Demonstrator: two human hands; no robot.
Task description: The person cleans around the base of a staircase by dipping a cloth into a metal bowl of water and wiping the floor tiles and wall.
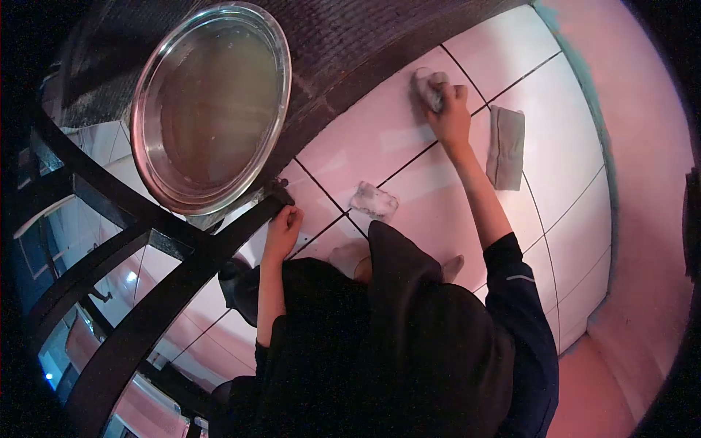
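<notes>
My right hand (448, 109) is stretched out over the white tiled floor (409, 153). Its fingers are closed round a greyish-white cloth or sponge (427, 89), pressed to the tile and slightly blurred. Close to my right forearm lies a grey, rectangular folded cloth (507, 148). A crumpled white and grey piece (374, 201), maybe another cloth, rests on the tiles between my hands. My left hand (283, 230) has its fingers curled in against the end of a dark wooden beam (244, 223); what they hold, if anything, is hidden.
A round metal basin (285, 80) with murky water stands at upper left, beside a dark ridged surface (343, 44). Dark wooden furniture bars (131, 343) run along the left. A pinkish wall (642, 182) curves along the right. My feet (350, 259) are on the tiles below.
</notes>
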